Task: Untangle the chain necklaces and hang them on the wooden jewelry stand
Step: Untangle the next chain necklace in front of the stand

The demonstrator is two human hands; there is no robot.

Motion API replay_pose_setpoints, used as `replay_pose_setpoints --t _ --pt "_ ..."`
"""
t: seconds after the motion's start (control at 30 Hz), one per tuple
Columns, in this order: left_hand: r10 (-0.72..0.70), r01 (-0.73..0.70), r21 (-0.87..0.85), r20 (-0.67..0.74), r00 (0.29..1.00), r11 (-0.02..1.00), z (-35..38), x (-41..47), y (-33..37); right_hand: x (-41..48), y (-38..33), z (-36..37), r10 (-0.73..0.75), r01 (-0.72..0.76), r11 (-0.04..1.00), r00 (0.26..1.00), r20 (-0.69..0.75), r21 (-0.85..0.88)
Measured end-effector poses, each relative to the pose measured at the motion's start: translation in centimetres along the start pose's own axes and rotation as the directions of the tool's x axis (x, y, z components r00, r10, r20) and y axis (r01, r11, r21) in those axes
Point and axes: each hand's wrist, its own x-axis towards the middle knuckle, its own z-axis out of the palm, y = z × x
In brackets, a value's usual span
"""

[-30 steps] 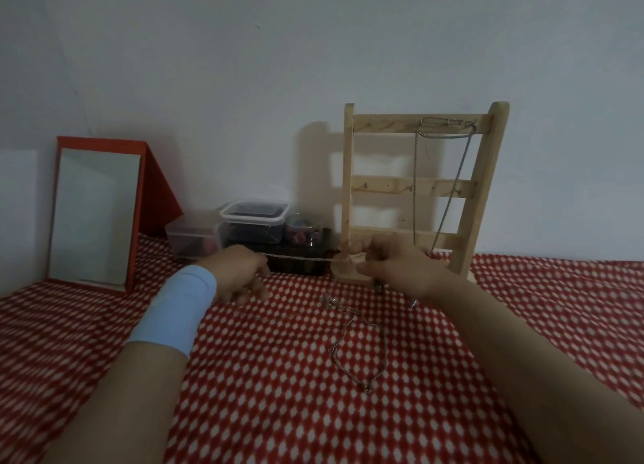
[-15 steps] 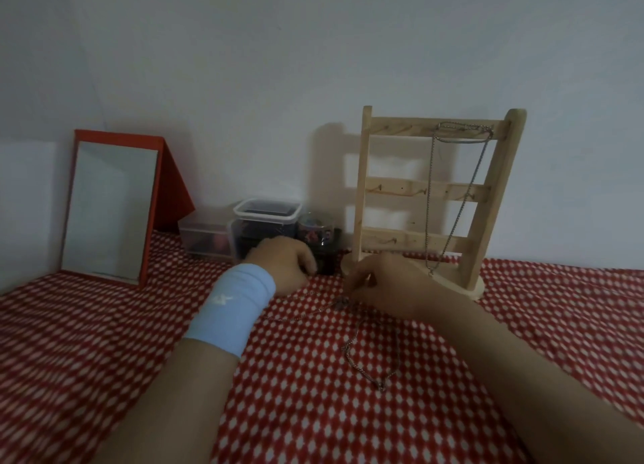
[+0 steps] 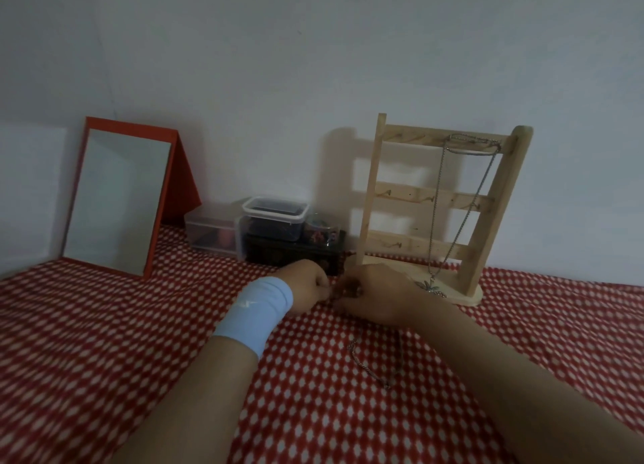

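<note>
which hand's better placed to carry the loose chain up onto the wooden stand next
Probably the right hand. It lies just in front of the base of the wooden stand, and the loose chain trails on the cloth below it. The left hand pinches the same chain farther from the stand.

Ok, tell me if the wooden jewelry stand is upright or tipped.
Upright. The wooden jewelry stand rests on its base, and a chain necklace hangs down from its top rail.

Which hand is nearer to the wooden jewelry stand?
Right. The right hand lies just before the wooden stand; the left hand is further left; both pinch the chain necklace.
</note>
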Motion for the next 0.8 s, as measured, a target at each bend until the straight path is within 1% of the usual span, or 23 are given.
replay_pose_setpoints --t 0.1,0.13,0.2,0.27,0.33,0.4,0.47,0.5,0.57,0.6,0.67,0.73,0.8 --pt "0.051 -0.055 -0.125 -0.035 0.998 0.991 -1.1 -0.4 0.1 0.5 0.3 0.1 -0.005 0.002 0.989 1.0 0.021 0.146" --pt "0.061 -0.066 -0.194 -0.033 0.998 0.979 -1.4 -0.5 0.1 0.7 0.3 -0.2 0.001 -0.005 0.977 1.0 0.02 0.213" --pt "0.045 -0.046 -0.379 -0.011 0.999 0.924 -1.8 -0.6 0.0 0.8 0.3 -1.0 0.035 -0.044 0.925 0.999 0.031 0.378" --pt "0.005 -0.005 -0.514 -0.001 1.0 0.858 -2.1 -0.5 -0.2 0.7 0.3 -1.8 0.072 -0.097 0.812 0.995 0.066 0.576" --pt "-0.027 0.038 -0.565 0.028 0.999 0.824 -2.6 -0.6 -0.3 0.3 0.5 -2.3 0.087 -0.131 0.652 0.991 0.097 0.747" --pt "-0.058 0.094 -0.543 0.082 0.995 0.834 -3.3 -1.0 -0.2 0.0 1.0 -2.4 0.087 -0.14 0.543 0.99 0.11 0.828" --pt "-0.083 0.132 -0.467 0.124 0.989 0.874 -3.9 -1.4 0.0 -0.1 1.2 -2.4 0.087 -0.169 0.484 0.986 0.145 0.859" --pt "-0.094 0.141 -0.405 0.133 0.987 0.903 -4.0 -1.6 0.1 -0.2 1.3 -2.4 0.099 -0.193 0.476 0.981 0.165 0.858" --pt "-0.097 0.131 -0.309 0.123 0.988 0.942 -4.1 -1.7 0.5 -0.3 1.4 -2.4 0.129 -0.223 0.508 0.975 0.183 0.832" --pt "-0.089 0.119 -0.295 0.111 0.99 0.948 -4.1 -1.7 0.8 -0.2 1.3 -2.5 0.14 -0.227 0.523 0.974 0.181 0.821" --pt "-0.075 0.098 -0.295 0.087 0.993 0.95 -4.2 -1.7 1.2 -0.1 1.3 -2.5 0.162 -0.233 0.515 0.971 0.173 0.825" --pt "-0.067 0.096 -0.285 0.107 0.992 0.954 -4.1 -1.7 1.4 0.1 1.2 -2.4 0.191 -0.232 0.464 0.969 0.159 0.855" --pt "-0.086 0.126 -0.222 0.181 0.98 0.967 -3.9 -1.7 1.5 0.2 1.0 -2.4 0.227 -0.213 0.368 0.964 0.135 0.905"
